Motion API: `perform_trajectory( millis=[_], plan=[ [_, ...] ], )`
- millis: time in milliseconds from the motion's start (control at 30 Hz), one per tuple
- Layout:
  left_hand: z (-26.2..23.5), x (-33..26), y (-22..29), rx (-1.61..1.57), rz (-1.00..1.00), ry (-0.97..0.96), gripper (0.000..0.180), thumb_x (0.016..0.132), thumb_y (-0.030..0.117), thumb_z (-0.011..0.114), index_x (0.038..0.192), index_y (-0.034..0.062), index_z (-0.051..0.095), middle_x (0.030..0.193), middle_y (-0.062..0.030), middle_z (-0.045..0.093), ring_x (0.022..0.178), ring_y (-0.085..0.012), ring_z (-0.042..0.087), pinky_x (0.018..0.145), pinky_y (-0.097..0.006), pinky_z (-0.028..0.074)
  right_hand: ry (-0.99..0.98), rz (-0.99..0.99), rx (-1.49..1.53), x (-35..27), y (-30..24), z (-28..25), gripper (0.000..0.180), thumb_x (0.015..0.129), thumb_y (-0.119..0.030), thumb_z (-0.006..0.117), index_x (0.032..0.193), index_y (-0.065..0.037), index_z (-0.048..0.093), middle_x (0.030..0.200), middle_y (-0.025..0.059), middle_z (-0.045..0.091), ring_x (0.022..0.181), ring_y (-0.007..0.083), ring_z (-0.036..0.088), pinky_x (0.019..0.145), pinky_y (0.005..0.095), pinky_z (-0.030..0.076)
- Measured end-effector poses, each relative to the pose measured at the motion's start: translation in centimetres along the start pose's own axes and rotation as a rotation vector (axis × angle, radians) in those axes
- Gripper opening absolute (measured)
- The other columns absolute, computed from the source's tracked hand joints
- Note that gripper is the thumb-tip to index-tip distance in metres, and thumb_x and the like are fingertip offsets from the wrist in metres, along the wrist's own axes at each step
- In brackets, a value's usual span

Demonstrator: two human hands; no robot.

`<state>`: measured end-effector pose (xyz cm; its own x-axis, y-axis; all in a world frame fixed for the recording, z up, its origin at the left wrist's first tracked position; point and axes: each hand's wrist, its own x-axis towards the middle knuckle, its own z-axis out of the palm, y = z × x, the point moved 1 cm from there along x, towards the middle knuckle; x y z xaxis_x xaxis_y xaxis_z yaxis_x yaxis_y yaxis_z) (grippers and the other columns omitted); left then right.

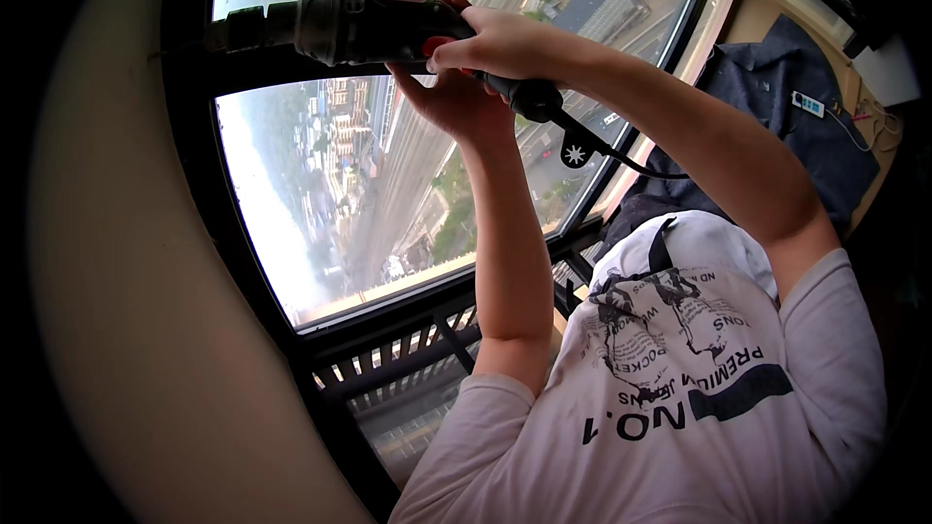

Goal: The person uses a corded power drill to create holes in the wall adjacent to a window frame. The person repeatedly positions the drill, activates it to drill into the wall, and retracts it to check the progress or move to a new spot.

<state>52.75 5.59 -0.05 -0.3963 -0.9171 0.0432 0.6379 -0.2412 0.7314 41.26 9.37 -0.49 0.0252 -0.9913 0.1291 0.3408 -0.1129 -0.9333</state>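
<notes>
A black corded power drill (374,27) lies level across the upper part of the view, its chuck (254,27) pointing left toward the dark window frame. Whether its tip touches the frame is too dark to tell. My right hand (510,44) is wrapped round the drill's rear grip, its thumb by a red button (437,45). Beneath the body, my left hand (451,102) grips the drill from below, with some fingers hidden behind it. From the grip's end a black cord (631,163) runs down to the right, with a dark tag (576,149) hanging beside it.
Large window panes (320,184) in a black frame (257,301) overlook a city far below. A pale wall (126,233) curves along the left. At right, dark cloth (777,107) covers a wooden surface, with a small white device (808,105) on it. Dark railings (408,359) show lower down.
</notes>
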Motion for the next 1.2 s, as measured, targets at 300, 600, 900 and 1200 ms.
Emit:
perform_trajectory(
  millis=[300,600,900,1200],
  plan=[
    [-0.1,-0.6,0.2,-0.008,-0.012,-0.150,0.065,0.094,0.054,0.049,0.128,-0.0007,0.052,0.126,-0.0155,0.058,0.117,-0.0265,0.056,0.102,-0.037,0.044,-0.002,-0.023,0.059,0.0,1.1,0.8,0.058,0.076,-0.036,0.070,0.114,0.005,0.056,0.080,0.0109,0.060,0.062,0.0161,0.061,0.054,0.0266,0.048],
    [4.7,0.5,10.6,1.182,1.003,0.146,0.040,0.097,0.040,0.055,0.101,0.0013,0.044,0.114,-0.0163,0.063,0.111,-0.0261,0.061,0.099,-0.041,0.047,0.032,0.047,0.117,-2.2,3.9,1.0,0.042,0.083,-0.033,0.067,0.110,-0.004,0.052,0.077,0.0032,0.055,0.059,0.0096,0.055,0.052,0.0242,0.046],
    [8.9,3.3,13.9,1.396,1.058,-0.041,0.027,0.086,0.008,0.072,0.088,0.0069,0.045,0.099,-0.0119,0.065,0.085,-0.0136,0.064,0.078,-0.025,0.053,0.115,-0.113,0.281,-3.3,2.7,2.6,0.051,0.085,-0.017,0.066,0.125,0.003,0.041,0.096,0.0136,0.064,0.087,0.0195,0.062,0.082,0.0323,0.049],
    [10.0,3.5,17.2,1.382,0.902,-0.346,0.011,0.090,0.006,0.063,0.101,0.0072,0.063,0.097,-0.0089,0.069,0.088,-0.0165,0.069,0.085,-0.029,0.055,0.156,-0.110,0.380,-2.2,2.3,4.3,0.069,0.083,-0.007,0.067,0.138,0.006,0.028,0.104,0.0116,0.062,0.091,0.0151,0.061,0.082,0.0274,0.049]
  ],
)
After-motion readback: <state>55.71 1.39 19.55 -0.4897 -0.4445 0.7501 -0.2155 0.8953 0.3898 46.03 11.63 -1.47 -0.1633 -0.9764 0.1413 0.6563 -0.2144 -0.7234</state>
